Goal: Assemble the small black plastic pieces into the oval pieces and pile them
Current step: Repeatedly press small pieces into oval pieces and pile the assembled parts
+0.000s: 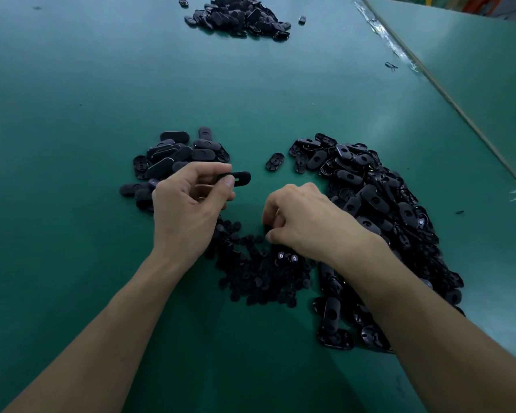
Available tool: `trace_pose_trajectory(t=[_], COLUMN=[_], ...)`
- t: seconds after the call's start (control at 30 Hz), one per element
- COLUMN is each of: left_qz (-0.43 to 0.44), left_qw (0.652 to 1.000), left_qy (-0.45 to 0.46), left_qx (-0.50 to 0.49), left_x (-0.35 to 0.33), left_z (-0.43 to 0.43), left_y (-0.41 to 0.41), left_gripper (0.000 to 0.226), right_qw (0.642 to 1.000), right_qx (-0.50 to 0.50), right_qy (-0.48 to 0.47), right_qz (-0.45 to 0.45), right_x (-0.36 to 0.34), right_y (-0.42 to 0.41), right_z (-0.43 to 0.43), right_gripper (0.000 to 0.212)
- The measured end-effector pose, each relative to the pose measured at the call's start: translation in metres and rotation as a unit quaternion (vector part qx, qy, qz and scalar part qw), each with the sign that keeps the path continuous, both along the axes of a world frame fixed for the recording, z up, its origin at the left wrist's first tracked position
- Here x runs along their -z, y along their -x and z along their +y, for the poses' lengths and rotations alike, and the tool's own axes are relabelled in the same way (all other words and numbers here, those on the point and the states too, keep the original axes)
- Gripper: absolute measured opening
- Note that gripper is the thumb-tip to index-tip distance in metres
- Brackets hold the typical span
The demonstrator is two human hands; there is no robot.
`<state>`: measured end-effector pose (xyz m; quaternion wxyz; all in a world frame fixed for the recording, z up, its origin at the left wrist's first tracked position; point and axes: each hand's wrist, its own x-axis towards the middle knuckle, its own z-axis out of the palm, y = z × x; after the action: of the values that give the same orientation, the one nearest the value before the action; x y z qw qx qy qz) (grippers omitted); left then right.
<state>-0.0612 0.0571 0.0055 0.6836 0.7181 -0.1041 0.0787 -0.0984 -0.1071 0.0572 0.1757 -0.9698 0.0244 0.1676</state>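
Left hand (188, 204) pinched 1 oval piece (238, 177); right hand (306, 223), curled, dug among small pieces (259, 275) at 6 o'clock, catch hidden. Next probably needed 1 pressed into that oval piece.

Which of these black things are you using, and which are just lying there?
For the job: oval piece pinched by left hand, heap of small pieces, heap of ovals, left pile.
Lying about: tape strip, black scrap.
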Motion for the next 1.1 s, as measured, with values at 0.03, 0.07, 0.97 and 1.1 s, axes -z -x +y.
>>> trace_pose_trajectory(t=[0.03,0.07,0.97,1.1], left_qz=[0.001,0.0,-0.008,-0.01], left_qw=[1.0,1.0,1.0,1.0], left_qy=[0.0,-0.001,-0.009,-0.013], left_qx=[0.0,0.0,0.002,0.004], left_x=[0.0,0.001,0.003,0.005], left_z=[0.0,0.0,0.001,0.001], left_y=[0.0,0.0,0.0,0.0], left_gripper=[0.022,0.022,0.022,0.022], right_qw=[1.0,1.0,0.999,0.999], right_qx=[0.003,0.004,0.001,0.012], right_qy=[0.0,0.001,0.036,0.025], right_qz=[0.001,-0.001,0.04,0.039], right_x=[0.0,0.0,-0.012,-0.009], right_y=[0.0,0.0,0.0,-0.001], right_z=[0.0,-0.001,-0.012,-0.013], right_gripper=[0.016,0.018,0.033,0.025])
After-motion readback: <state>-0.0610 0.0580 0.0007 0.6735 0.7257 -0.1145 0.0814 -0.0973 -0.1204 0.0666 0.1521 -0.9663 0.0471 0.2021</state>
